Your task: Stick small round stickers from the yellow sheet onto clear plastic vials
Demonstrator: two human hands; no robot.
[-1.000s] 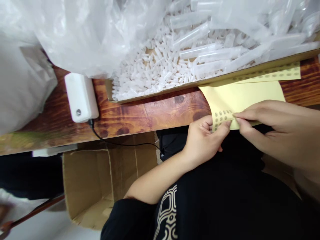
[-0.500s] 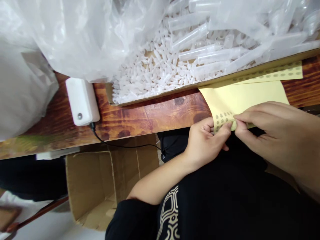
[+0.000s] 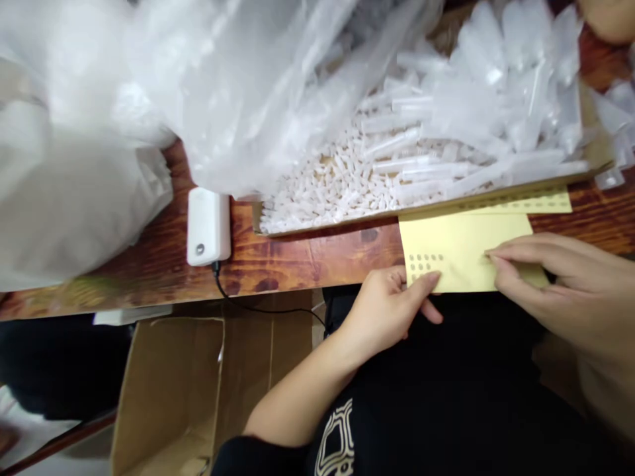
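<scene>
A yellow sticker sheet (image 3: pixel 466 241) with rows of small round stickers at its left end lies over the table's front edge. My left hand (image 3: pixel 391 301) grips its lower left corner, the thumb on top and the other fingers partly hidden beneath. Over the bare right part of the sheet, my right hand (image 3: pixel 550 277) is closed in a pinch. A tiny dark-edged sticker shows at its thumb and forefinger tips. Behind, a second yellow sheet (image 3: pixel 550 201) with printed dots lies partly under a shallow cardboard tray (image 3: pixel 337 221).
The tray holds many small white plastic tips (image 3: pixel 337 188) and clear plastic tubes (image 3: pixel 436 168). Plastic bags (image 3: pixel 238 99) cover its left side. A white power bank (image 3: pixel 208 228) with a black cable stands left. Below is a cardboard box (image 3: pixel 169 383). Another person's hand (image 3: pixel 610 20) shows top right.
My right hand has drawn away from the sticker rows and my left thumb, toward the right, with the tiny sticker in its pinch. The camera view has shifted.
</scene>
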